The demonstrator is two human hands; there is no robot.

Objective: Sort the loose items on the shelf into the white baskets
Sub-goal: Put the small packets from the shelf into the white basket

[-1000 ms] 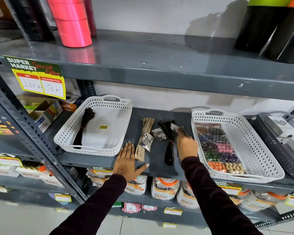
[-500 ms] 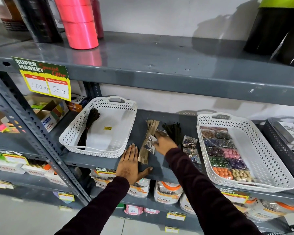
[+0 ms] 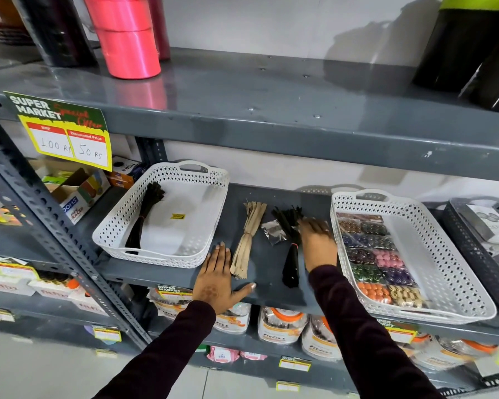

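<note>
Two white baskets stand on the grey shelf. The left basket holds one black bundle. The right basket holds several packets of coloured beads. Loose between the baskets lie a tan bundle, a small silver packet and another black bundle. My left hand rests flat and open on the shelf's front edge, beside the tan bundle. My right hand is palm down, blurred, just right of the loose black bundle by the right basket's rim; anything under it is hidden.
A dark grey basket with boxed goods stands at the far right. Cardboard boxes sit left of the left basket. The upper shelf overhangs closely, carrying pink rolls and black rolls. Jars fill the shelf below.
My right hand moved right, from the silver packet by the tan bundle to beside the right basket. The silver packet now lies further right. The loose bead packets are now covered by that hand.
</note>
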